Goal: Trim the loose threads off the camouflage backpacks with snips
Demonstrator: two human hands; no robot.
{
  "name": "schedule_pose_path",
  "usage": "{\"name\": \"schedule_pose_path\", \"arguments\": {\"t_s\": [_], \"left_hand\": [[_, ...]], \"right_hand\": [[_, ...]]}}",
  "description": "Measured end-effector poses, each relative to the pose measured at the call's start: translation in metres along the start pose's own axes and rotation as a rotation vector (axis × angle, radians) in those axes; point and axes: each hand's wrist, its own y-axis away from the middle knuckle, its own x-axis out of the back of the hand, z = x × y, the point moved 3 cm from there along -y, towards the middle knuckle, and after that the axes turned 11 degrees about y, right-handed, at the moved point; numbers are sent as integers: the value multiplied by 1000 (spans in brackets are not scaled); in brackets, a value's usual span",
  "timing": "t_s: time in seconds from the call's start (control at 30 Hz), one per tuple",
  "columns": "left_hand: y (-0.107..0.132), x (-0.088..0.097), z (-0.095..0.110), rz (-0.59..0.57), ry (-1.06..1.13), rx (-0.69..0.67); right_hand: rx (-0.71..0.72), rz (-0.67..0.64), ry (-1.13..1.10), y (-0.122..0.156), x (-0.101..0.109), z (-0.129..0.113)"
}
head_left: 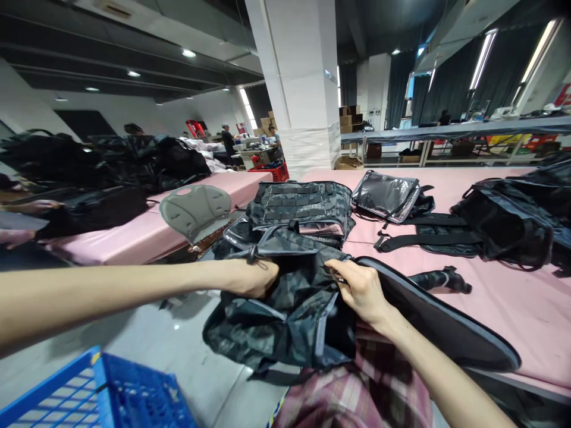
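A dark camouflage backpack with grey-edged openings hangs in front of me, over my plaid-covered lap at the table edge. My left hand reaches into its open top, curled like a fist; the fingertips and whatever they hold are hidden by the fabric. With its fingers pinched, my right hand grips the edge of the backpack's opening on the right. The backpack's long black flap lies folded out to the right under my forearm. Just behind, a second camouflage bag with rows of webbing lies on the table.
Pink-covered table bears a plastic-wrapped piece, straps, a rolled dark piece and more black bags. A grey shaped panel stands left. A blue crate sits lower left. A white pillar rises behind; people work further off.
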Motion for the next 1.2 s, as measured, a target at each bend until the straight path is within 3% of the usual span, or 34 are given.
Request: {"name": "schedule_pose_path", "arguments": {"t_s": [0.13,0.33,0.4,0.5,0.6,0.7,0.8,0.87,1.0,1.2], "left_hand": [[0,-8,0,-20,37,43],[-2,-35,0,-180,93,109],[-1,-40,6,-144,191,90],[1,-50,18,-50,389,4],[4,-67,33,33,621,-160],[6,-84,44,113,858,-294],[6,-91,47,200,1008,-353],[3,-93,45,220,1110,-347],[-5,-94,41,168,1307,-287],[-11,-97,45,111,1434,-233]], "right_hand": [[4,-9,11,-2,2,3],[-37,-94,82,-6,11,8],[-55,-61,122,-12,28,4],[-71,107,192,-26,63,-14],[-18,157,30,-40,83,-41],[-78,-2,-125,-43,74,-49],[-290,-195,-88,-30,60,-35],[-356,-285,-48,-17,57,-26],[-391,-373,8,0,66,-20],[-401,-489,122,1,78,-17]]}}
